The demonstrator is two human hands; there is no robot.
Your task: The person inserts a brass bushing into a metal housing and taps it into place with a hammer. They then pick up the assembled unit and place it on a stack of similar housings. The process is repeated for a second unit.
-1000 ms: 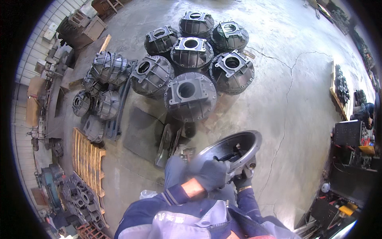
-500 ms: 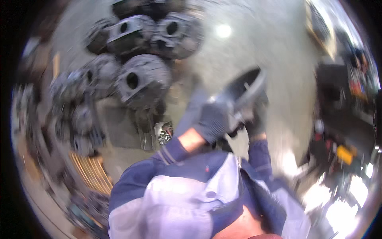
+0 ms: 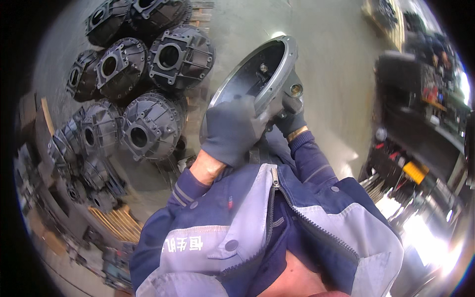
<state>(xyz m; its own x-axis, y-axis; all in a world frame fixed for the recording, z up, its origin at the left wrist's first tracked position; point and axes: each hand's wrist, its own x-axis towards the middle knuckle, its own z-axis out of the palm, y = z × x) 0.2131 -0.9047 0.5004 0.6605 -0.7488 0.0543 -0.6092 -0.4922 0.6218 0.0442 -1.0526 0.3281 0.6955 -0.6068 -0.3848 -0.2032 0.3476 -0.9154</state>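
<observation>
A dark grey cast-metal bell housing [image 3: 284,74] is held up in front of my chest, tilted, with its wide round opening facing up and to the left. My gloved left hand [image 3: 230,129] is closed on the near part of its rim. On the narrower side, my gloved right hand [image 3: 291,123] grips from below, its fingers mostly hidden behind the casting. A round port with a brass-coloured inside shows on the housing's right side. Inside the bowl, a small metal boss catches light.
Stacks of similar bell housings [image 3: 153,126] stand to the left, some on wooden pallets [image 3: 202,17]. A slatted wooden pallet [image 3: 116,222] lies lower left. Along the right runs a dark workbench [image 3: 403,81] with tools and a yellow bin [image 3: 415,172]. Another loaded pallet [image 3: 396,29] sits far right.
The held housing has come up larger in view and further left, and its opening has turned more into sight. The stacked housings have shifted left and upward in the picture. Both hands keep their hold.
</observation>
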